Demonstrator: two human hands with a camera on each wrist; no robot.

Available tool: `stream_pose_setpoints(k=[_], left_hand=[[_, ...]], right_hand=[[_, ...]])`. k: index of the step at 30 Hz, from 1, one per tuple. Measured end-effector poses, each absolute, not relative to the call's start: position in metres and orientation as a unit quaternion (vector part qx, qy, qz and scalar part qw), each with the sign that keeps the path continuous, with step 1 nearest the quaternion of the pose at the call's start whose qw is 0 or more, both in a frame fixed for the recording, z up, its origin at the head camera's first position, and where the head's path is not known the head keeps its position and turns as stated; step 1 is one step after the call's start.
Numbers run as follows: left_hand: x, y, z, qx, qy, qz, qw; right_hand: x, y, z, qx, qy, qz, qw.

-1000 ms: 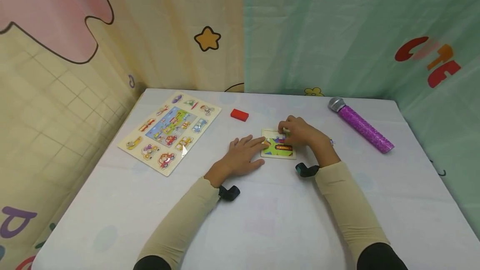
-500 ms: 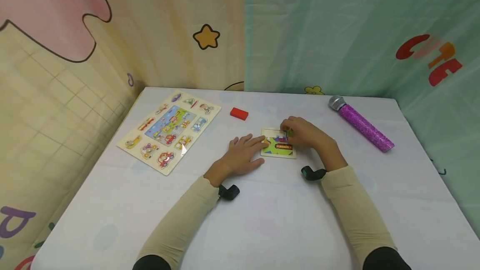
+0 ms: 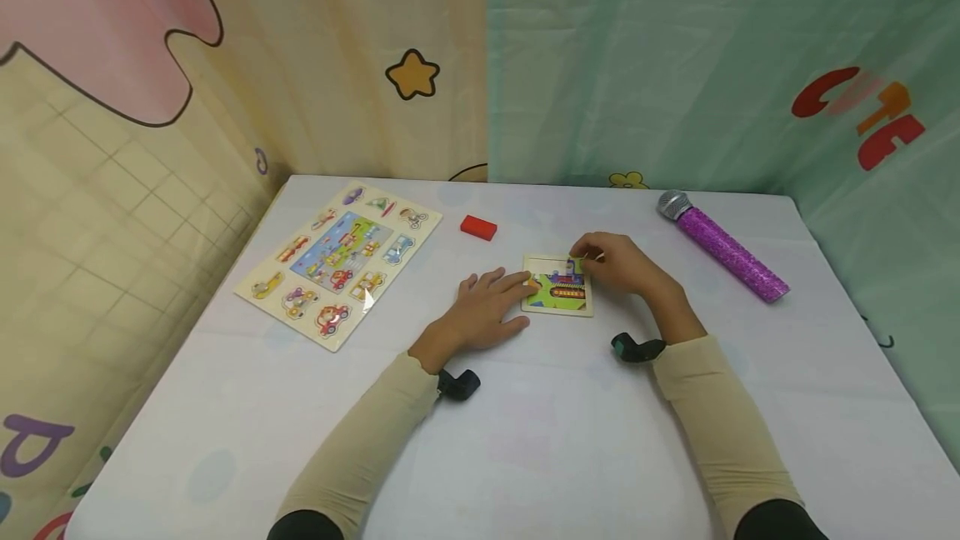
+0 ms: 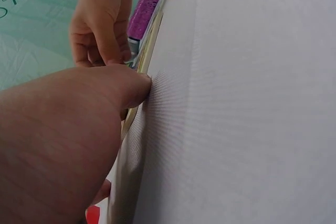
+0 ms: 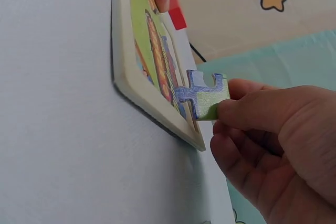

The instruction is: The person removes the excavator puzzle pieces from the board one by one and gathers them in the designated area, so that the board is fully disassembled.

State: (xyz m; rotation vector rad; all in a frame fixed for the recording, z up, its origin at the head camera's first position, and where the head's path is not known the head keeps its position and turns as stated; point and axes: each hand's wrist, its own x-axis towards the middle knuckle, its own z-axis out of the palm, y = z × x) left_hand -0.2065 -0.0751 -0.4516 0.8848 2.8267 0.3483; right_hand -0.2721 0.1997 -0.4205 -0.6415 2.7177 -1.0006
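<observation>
A small jigsaw puzzle in a pale wooden frame (image 3: 558, 313) lies on the table, with a green, purple and orange picture. Between thumb and fingertips my right hand (image 3: 617, 265) pinches a blue and green puzzle piece (image 5: 210, 97). The piece is tilted over the frame's far right corner, its knob toward the assembled picture. My left hand (image 3: 483, 312) lies with fingers spread, fingertips on the frame's left side. In the left wrist view its thumb is close to the frame's near edge. Along the far side of the frame, a bare pale strip shows.
Beyond the puzzle lies a red block (image 3: 478, 227). A larger picture board (image 3: 337, 261) with vehicle shapes rests at the far left. At the right lies a microphone (image 3: 723, 248) with a glittery purple handle. Printed curtains (image 3: 637, 65) hang behind the table.
My right hand has shifted right toward the frame's far right corner, still pinching the piece, and more of the picture shows. My left hand has stayed in place.
</observation>
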Motion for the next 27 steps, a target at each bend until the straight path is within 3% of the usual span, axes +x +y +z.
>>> stream_pose_setpoints(k=[10,27], left_hand=[[-0.205,-0.072,-0.449,0.297,0.945,0.112,0.080],[-0.204,-0.075,-0.447,0.300,0.943,0.123,0.071]], right_hand=[[-0.262,0.230,-0.410,-0.150,0.910,-0.378,0.074],[-0.227,0.352,-0.393,-0.036,0.951,-0.289,0.105]])
